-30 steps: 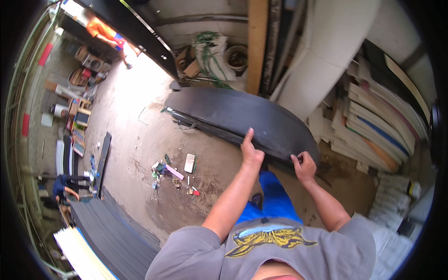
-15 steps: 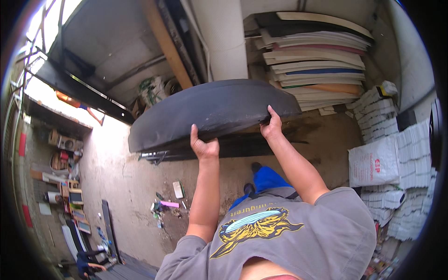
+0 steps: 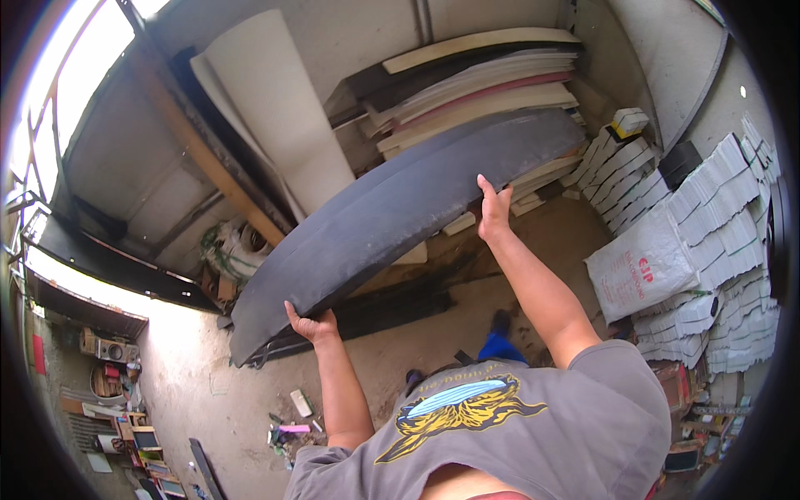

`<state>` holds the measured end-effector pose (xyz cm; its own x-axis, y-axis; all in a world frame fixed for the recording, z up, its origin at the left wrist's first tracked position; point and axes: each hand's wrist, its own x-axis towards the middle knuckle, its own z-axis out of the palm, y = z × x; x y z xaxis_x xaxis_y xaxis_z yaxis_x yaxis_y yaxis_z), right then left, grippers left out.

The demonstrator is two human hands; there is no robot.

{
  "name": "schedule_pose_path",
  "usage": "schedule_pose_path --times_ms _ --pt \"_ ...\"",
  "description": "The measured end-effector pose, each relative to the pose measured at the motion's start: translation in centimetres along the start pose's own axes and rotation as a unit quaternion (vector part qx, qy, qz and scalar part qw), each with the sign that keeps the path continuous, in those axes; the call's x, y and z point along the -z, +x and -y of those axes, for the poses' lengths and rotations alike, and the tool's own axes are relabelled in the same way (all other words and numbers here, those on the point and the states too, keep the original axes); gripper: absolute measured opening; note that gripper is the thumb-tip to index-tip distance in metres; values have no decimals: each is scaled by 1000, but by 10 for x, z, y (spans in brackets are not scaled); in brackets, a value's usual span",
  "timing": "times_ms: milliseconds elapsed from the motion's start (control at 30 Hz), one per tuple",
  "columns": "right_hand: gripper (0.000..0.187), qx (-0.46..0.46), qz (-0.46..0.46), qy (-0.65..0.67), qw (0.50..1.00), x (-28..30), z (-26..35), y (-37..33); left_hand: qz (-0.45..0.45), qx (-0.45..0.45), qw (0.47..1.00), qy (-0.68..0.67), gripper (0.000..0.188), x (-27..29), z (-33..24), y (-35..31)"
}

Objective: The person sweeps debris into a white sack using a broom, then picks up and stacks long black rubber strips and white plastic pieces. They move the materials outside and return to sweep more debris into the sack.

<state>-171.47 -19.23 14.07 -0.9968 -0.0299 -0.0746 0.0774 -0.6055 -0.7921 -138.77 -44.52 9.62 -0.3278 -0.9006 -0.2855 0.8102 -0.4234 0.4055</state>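
Note:
A long dark grey flexible sheet (image 3: 400, 200), seemingly more than one layer, stretches across the view in front of me. It slants from low at the left to high at the right. My left hand (image 3: 313, 323) grips its near edge toward the left end, thumb on top. Further right along that same edge, my right hand (image 3: 495, 208) holds on, also with the thumb above; the fingers beneath are hidden. The sheet's right end overlaps a stack of large sheets (image 3: 483, 58) in white, black and red; whether it touches them I cannot tell.
Black flat pieces (image 3: 396, 315) lie on the floor beneath the held sheet. A tall off-white panel (image 3: 275, 100) and a wooden beam (image 3: 200, 158) lean behind. To the right stand piled white pieces (image 3: 725, 242) and a white bag (image 3: 642, 275). Small litter (image 3: 287, 429) lies near my left arm.
The held sheet has tilted: its right end has moved up and right over the stack, its left end down. My view has shifted right. Both hands keep their hold.

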Motion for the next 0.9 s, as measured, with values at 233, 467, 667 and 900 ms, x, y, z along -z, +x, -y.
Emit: schedule_pose_path --times_ms 233,467,667,900 --pt "68 48 -5 -7 999 67 109 150 101 -9 994 39 52 -86 140 -39" --pt "70 13 45 -18 999 69 207 228 26 -12 993 118 38 -155 235 -38" --pt "72 380 -12 -381 843 104 180 308 0 31 981 191 32 -200 265 -16" --pt "69 709 -228 -493 450 141 248 439 15 39 982 186 28 -249 331 12"
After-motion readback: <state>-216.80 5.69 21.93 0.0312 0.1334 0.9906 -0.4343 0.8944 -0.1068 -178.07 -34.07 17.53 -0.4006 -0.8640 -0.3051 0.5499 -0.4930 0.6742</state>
